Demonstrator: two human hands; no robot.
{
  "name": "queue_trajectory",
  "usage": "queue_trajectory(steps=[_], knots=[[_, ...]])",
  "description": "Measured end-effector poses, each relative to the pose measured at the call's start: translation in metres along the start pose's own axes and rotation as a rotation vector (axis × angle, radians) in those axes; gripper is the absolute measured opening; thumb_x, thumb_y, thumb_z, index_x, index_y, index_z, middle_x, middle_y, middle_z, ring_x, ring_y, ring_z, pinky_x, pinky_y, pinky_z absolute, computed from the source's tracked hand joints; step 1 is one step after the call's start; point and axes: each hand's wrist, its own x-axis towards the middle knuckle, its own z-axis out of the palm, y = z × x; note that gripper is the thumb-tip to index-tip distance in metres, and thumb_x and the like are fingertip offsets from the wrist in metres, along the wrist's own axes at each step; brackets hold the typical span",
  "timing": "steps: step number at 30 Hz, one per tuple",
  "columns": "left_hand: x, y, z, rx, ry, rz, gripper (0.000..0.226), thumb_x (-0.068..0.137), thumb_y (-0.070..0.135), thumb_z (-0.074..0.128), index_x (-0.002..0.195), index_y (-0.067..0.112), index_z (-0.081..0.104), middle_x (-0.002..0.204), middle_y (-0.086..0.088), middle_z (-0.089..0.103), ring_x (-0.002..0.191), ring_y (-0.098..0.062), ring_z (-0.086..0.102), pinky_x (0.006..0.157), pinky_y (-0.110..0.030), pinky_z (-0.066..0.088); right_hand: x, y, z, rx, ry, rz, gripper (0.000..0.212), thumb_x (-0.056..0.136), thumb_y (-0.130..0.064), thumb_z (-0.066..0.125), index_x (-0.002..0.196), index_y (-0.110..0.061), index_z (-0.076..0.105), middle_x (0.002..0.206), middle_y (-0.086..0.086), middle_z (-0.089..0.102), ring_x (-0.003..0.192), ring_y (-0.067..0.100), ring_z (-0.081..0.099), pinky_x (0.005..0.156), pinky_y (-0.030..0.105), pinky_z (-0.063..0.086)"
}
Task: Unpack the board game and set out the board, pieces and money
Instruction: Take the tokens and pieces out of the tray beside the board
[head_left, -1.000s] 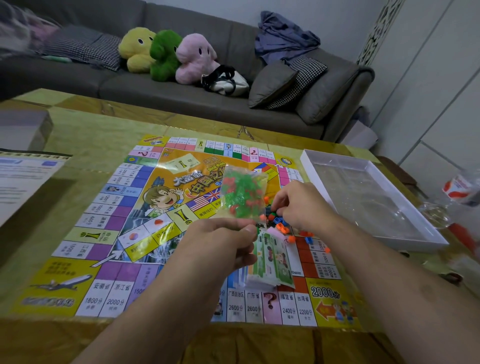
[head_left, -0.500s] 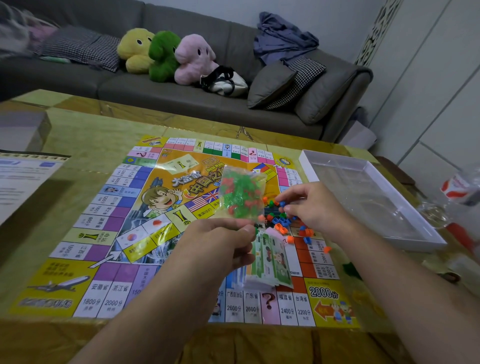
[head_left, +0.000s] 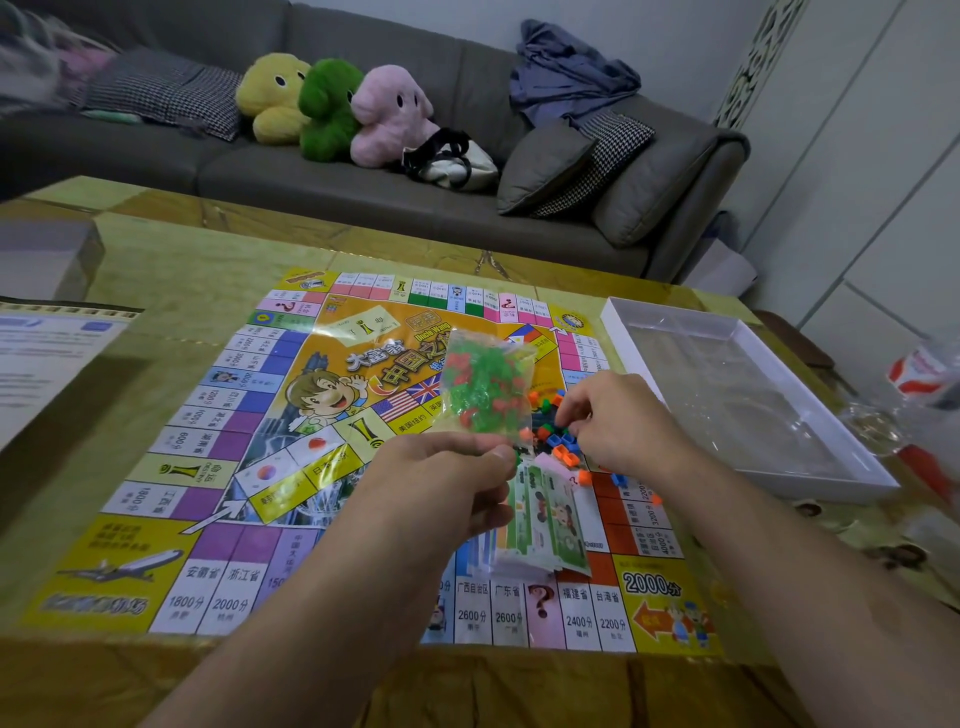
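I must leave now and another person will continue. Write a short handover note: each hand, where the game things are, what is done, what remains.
Left hand: pinches the clear bag of green and red pieces by its lower edge and holds it upright above the board.
Right hand: fingers curled over the loose small pieces; whether it grips one cannot be told.
Money: a stack lies on the board near its front edge.
Box tray: right of the board.
Done: board laid flat, some pieces tipped out.
Left: empty the bag, sort pieces, set out money.
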Motion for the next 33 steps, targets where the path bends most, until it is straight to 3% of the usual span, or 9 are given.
queue_trajectory(steps=[8,12,19,22,28,33], knots=[[0.000,-0.001,-0.001,0.003,-0.006,0.004,0.005,0.091,0.002,0.073,0.091,0.000,0.077,0.097,-0.021,0.068,0.082,-0.026,0.068,0.070,-0.029,0.059,0.001,-0.002,0.000,0.041,0.018,-0.018,0.021,0.096,-0.009,0.070,0.093,-0.028,0.079,0.100,-0.005,0.072,0.094,0.016,0.067,0.084,0.043,0.063],[0.002,-0.002,-0.001,-0.007,0.009,0.009,0.005,0.089,0.004,0.075,0.086,0.003,0.079,0.085,-0.019,0.068,0.072,-0.022,0.067,0.064,-0.026,0.058,0.003,-0.008,0.004,0.137,0.024,-0.066,0.018,0.093,-0.006,0.072,0.092,-0.024,0.078,0.094,-0.005,0.073,0.088,0.010,0.067,0.079,0.031,0.059],[0.003,-0.002,-0.002,-0.009,0.011,0.008,0.004,0.090,0.005,0.075,0.090,0.002,0.078,0.088,-0.020,0.068,0.072,-0.022,0.067,0.063,-0.025,0.058,0.004,-0.014,0.008,0.085,-0.021,-0.085,0.027,0.088,0.000,0.071,0.091,-0.025,0.081,0.094,-0.003,0.072,0.081,0.011,0.068,0.068,0.027,0.061],[0.003,-0.003,-0.003,-0.014,0.013,0.002,0.003,0.090,0.004,0.075,0.091,0.002,0.077,0.086,-0.018,0.068,0.071,-0.022,0.068,0.063,-0.026,0.059,0.004,-0.013,0.005,0.072,-0.025,-0.078,0.028,0.087,0.001,0.072,0.089,-0.026,0.081,0.098,-0.002,0.074,0.085,0.013,0.069,0.075,0.035,0.064],[0.002,-0.003,-0.001,0.001,0.015,-0.002,0.004,0.090,0.005,0.075,0.090,0.001,0.077,0.081,-0.016,0.067,0.072,-0.021,0.068,0.065,-0.027,0.058,0.002,-0.014,0.007,0.077,-0.037,-0.076,0.023,0.087,-0.003,0.076,0.091,-0.025,0.082,0.096,-0.002,0.073,0.084,0.010,0.067,0.066,0.019,0.052],[0.002,-0.007,-0.001,0.011,-0.002,0.005,0.005,0.090,0.004,0.075,0.091,0.002,0.079,0.085,-0.016,0.072,0.080,-0.025,0.073,0.069,-0.028,0.059,0.004,-0.019,0.003,0.023,-0.060,-0.105,0.017,0.092,-0.006,0.076,0.095,-0.021,0.083,0.105,0.002,0.075,0.091,0.017,0.067,0.078,0.032,0.059]])
